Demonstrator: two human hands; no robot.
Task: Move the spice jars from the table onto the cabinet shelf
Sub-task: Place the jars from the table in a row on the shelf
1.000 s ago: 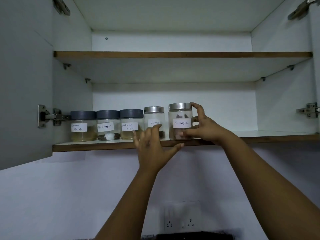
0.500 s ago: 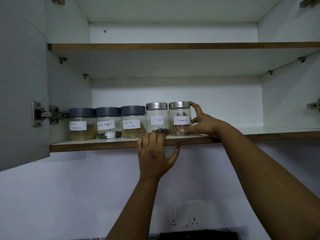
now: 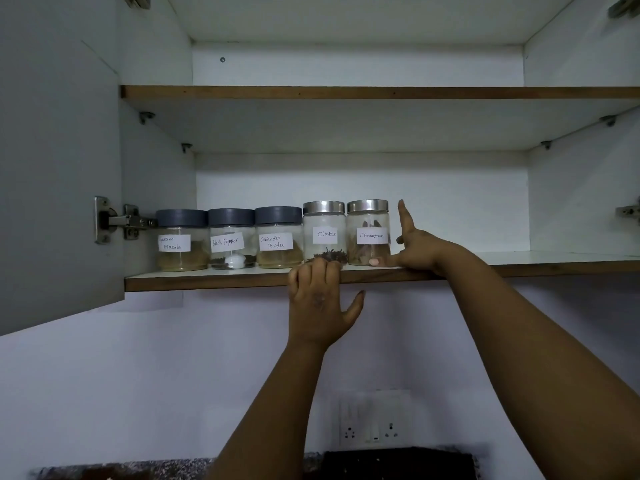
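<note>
Five jars (image 3: 277, 237) crowd the left half of the lower shelf (image 3: 207, 282) ahead of me, while everything right of my right hand (image 3: 414, 245) lies open to the cabinet wall (image 3: 581, 202).

Dim light; pale wall (image 3: 104, 393); socket panel (image 3: 372, 420) below; grey cabinet door (image 3: 52, 168) open left

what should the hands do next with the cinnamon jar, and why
Probably draw the right hand back off the shelf. The cinnamon jar stands upright beside the cloves jar, and the hand is open with only a thumb tip at its base. The left hand just rests on the shelf edge.
</note>
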